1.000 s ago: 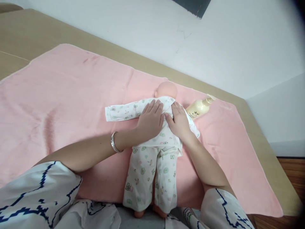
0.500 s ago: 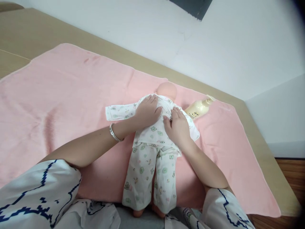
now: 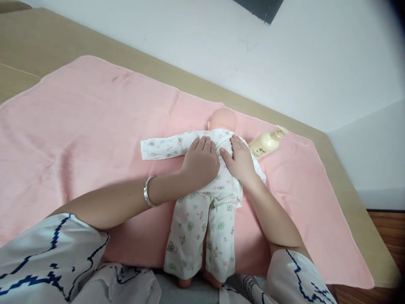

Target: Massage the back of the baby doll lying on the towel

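Observation:
A baby doll point(image 3: 223, 119) lies on a pink blanket point(image 3: 104, 109), its head away from me and its feet at the near edge. It wears a white printed top point(image 3: 171, 143) and matching trousers point(image 3: 189, 236). No face shows on the bald head, so it seems to lie on its front. Flat on the left side of the doll's back rests my left hand point(image 3: 202, 162), fingers extended. My right hand point(image 3: 239, 160) lies on the right side of the upper back, fingers stretched out with the thumb apart. Neither hand grips anything. The top is wrinkled between them.
A pale yellow pump bottle point(image 3: 266, 143) lies on the blanket, right of the doll's shoulder. Beneath the blanket is a wooden table point(image 3: 126, 52), with a white wall point(image 3: 202, 46) behind it. Brown floor point(image 3: 387, 232) shows past the table's right edge.
My left hand has slid down from the doll's shoulder towards the middle of its back, its thumb now tucked from sight. My right hand has shifted slightly right.

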`<state>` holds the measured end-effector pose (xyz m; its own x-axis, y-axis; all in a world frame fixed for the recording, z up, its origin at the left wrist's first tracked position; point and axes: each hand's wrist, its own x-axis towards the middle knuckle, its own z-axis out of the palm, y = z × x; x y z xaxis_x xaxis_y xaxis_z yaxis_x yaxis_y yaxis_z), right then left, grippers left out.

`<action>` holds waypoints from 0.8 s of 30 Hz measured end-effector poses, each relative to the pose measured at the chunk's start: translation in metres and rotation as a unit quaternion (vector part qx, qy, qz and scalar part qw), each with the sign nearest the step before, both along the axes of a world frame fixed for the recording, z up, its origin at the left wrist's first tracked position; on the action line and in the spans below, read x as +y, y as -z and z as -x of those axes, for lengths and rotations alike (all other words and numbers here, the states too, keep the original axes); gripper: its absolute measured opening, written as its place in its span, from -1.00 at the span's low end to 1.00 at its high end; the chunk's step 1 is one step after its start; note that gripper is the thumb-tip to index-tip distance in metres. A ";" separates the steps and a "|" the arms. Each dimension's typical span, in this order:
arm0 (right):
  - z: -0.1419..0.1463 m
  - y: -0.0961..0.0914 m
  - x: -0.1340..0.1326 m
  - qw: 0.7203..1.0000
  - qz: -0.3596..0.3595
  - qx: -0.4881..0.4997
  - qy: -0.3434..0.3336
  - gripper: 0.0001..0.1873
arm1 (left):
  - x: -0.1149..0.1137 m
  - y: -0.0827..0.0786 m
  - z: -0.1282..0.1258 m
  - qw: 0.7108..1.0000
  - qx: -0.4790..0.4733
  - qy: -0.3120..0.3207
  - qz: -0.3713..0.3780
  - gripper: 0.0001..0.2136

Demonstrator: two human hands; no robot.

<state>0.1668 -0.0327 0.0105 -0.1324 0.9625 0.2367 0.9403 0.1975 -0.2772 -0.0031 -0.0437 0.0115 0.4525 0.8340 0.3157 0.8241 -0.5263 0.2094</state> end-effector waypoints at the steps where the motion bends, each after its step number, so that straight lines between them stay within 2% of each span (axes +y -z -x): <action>1: -0.001 0.000 0.001 1.000 -0.002 0.002 -0.003 -0.23 | -0.002 0.000 0.000 1.000 0.002 0.004 -0.004 -0.48; 4: 0.002 -0.002 -0.003 1.000 -0.013 0.003 0.001 -0.29 | 0.004 0.003 0.002 1.000 -0.017 0.013 -0.011 -0.49; 10: 0.020 -0.007 -0.030 0.997 -0.073 -0.019 0.025 -0.45 | 0.045 0.015 0.012 0.996 -0.090 0.007 0.018 -0.47; 13: 0.022 -0.009 -0.033 0.997 -0.065 -0.027 0.039 -0.47 | 0.052 0.018 0.013 0.994 -0.102 0.012 0.020 -0.46; 19: 0.011 -0.006 -0.013 0.999 -0.016 0.006 0.039 -0.42 | 0.032 0.015 0.004 0.997 -0.074 -0.025 0.020 -0.46; 24: 0.001 0.001 0.001 1.000 0.003 0.010 0.004 -0.37 | 0.013 0.009 0.000 0.999 -0.029 -0.015 -0.001 -0.48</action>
<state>0.1657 -0.0321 0.0092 -0.1196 0.9648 0.2340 0.9362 0.1881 -0.2970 -0.0027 -0.0309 0.0023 0.4076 0.8462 0.3431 0.8263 -0.5017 0.2559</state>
